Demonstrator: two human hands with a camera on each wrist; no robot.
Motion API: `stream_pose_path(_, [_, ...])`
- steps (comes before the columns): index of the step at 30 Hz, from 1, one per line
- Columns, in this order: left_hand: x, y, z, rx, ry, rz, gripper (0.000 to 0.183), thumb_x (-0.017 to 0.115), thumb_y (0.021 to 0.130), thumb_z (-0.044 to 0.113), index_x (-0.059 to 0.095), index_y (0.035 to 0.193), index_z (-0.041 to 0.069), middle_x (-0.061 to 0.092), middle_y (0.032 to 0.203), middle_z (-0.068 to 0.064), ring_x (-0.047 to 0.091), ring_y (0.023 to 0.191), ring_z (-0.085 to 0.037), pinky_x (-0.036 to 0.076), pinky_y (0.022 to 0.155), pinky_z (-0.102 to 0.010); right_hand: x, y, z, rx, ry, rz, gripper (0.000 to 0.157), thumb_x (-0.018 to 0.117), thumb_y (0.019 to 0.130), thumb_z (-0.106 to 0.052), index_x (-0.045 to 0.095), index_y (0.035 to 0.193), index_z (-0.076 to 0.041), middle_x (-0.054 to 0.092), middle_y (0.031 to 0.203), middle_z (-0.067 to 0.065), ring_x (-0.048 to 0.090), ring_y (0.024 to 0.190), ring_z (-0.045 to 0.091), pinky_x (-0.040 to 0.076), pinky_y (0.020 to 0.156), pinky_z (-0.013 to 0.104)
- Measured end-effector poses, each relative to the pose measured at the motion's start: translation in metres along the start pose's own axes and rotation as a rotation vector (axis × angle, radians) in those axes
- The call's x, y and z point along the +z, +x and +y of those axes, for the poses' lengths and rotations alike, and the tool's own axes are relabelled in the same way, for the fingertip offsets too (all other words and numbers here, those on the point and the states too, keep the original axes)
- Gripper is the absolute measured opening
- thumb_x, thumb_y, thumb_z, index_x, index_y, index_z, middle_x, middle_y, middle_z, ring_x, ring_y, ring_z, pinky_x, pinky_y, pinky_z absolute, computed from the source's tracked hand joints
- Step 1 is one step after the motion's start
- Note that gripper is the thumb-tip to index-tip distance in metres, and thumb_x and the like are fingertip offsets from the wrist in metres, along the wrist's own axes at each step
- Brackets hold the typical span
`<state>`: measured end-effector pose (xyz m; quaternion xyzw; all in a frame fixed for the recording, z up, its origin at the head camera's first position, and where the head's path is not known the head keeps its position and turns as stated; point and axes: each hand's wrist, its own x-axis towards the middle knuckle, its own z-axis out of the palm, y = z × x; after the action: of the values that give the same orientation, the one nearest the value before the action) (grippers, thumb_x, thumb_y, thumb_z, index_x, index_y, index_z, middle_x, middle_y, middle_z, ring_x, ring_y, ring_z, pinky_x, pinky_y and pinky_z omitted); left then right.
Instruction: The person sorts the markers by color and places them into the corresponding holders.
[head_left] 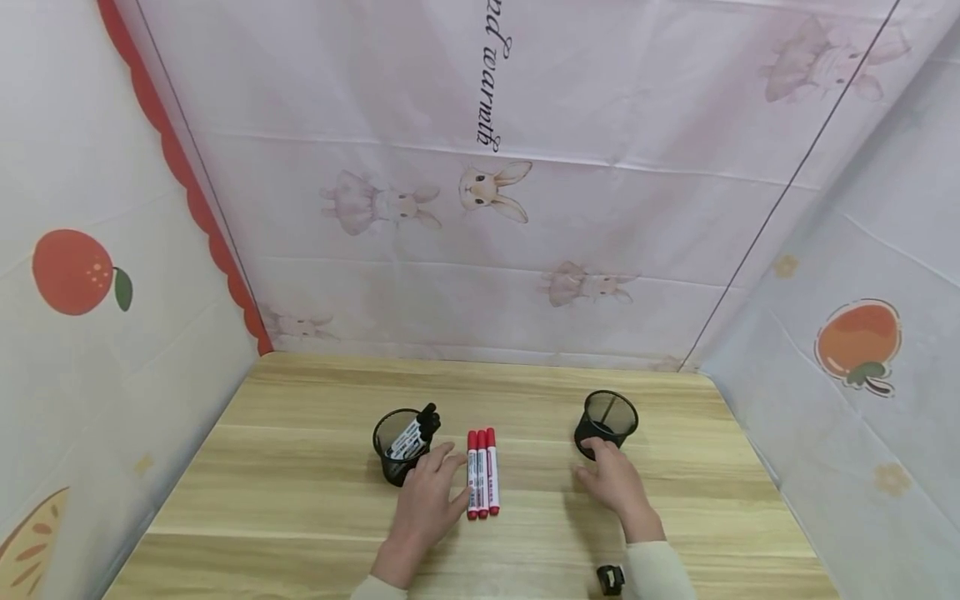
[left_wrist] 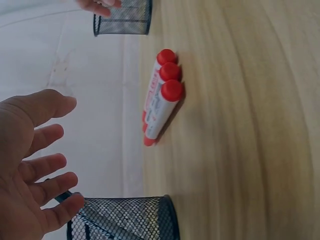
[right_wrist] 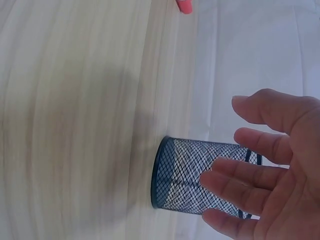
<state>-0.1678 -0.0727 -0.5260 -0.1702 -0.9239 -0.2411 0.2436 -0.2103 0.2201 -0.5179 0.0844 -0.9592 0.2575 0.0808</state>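
Observation:
Three red-capped whiteboard markers (head_left: 482, 473) lie side by side on the table. My left hand (head_left: 430, 500) hovers just left of them with relaxed, spread fingers and holds nothing. Beyond that hand stands a black mesh pen cup (head_left: 392, 473) with several black-capped markers (head_left: 408, 437) leaning in it. In the left wrist view the fingers overlap the rim side of this cup (left_wrist: 130, 215). A second mesh pen cup (head_left: 611, 414) stands at the right with no pens showing in it. My right hand (head_left: 615, 483) is at its near side, fingers loosely extended in front of the mesh (right_wrist: 195, 175), gripping nothing.
A small black object (head_left: 611, 579) is by the right sleeve at the table's near side. The wooden table (head_left: 300, 467) meets printed cloth walls at the back (head_left: 420, 308), left and right.

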Motion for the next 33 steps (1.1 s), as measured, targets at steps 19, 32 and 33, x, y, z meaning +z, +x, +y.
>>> stream_pose_path(19, [0.024,0.002,-0.003,-0.152,-0.022,-0.172,0.050,0.075,0.074,0.027,0.061,0.119,0.009,0.054,0.119,-0.014,0.052,0.102,-0.031,0.045,0.081,-0.046,-0.005,-0.002,0.025,0.063,0.008,0.016,0.039,0.069,0.080,-0.013,0.057,0.112,0.006,0.059,0.108,0.027,0.055,0.100,0.043,0.044,0.082,0.053])
stream_pose_path(32, [0.035,0.003,-0.008,-0.187,-0.033,-0.190,0.051,0.076,0.070,0.026,0.063,0.116,0.007,0.056,0.114,-0.012,0.054,0.097,-0.030,0.047,0.075,-0.045,-0.011,-0.002,0.040,0.246,0.008,0.045,0.048,0.065,0.085,-0.020,0.051,0.120,0.009,0.055,0.111,0.033,0.054,0.098,0.047,0.046,0.075,0.054])
stream_pose_path(33, [0.036,0.003,-0.009,-0.187,-0.033,-0.188,0.051,0.076,0.070,0.026,0.063,0.116,0.007,0.057,0.113,-0.012,0.055,0.097,-0.030,0.047,0.075,-0.045,-0.011,-0.001,0.041,0.255,0.011,0.050,0.049,0.064,0.085,-0.020,0.050,0.121,0.009,0.054,0.112,0.033,0.054,0.099,0.047,0.045,0.075,0.055])
